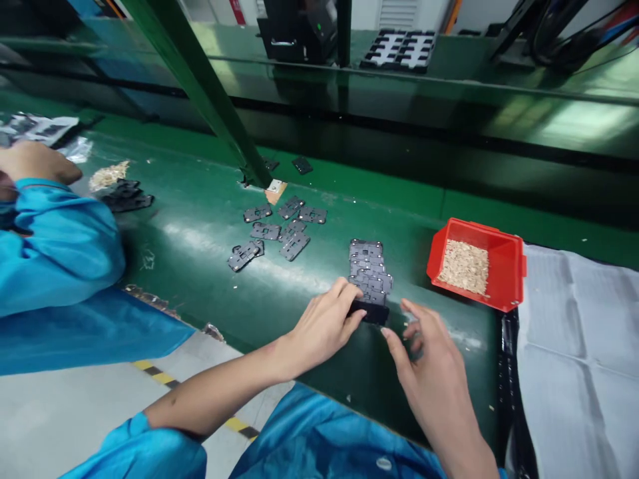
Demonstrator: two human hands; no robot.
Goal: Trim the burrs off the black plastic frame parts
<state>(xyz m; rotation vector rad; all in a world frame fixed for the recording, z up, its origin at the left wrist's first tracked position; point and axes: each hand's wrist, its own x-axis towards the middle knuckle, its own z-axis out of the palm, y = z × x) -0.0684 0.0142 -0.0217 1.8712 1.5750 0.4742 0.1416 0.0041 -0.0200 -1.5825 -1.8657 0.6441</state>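
Observation:
My left hand [329, 322] pinches the left end of a flat black plastic part [372, 313], tipped up on its edge at the near end of a row. Behind it, an overlapping row of similar dark plastic plates [368, 263] lies on the green bench. Just right of the held part is my right hand [429, 352], thumb and fingers apart, with nothing visible in it. More loose dark plates [294, 245] lie scattered to the left of the row.
A red bin [514, 266] with small pale pieces [465, 266] stands at right, beside a white sheet [584, 346]. A green post [200, 86] rises from the bench [200, 246]. At left, a co-worker's blue sleeve [60, 246] is near dark parts [126, 196] and a pale heap [108, 175].

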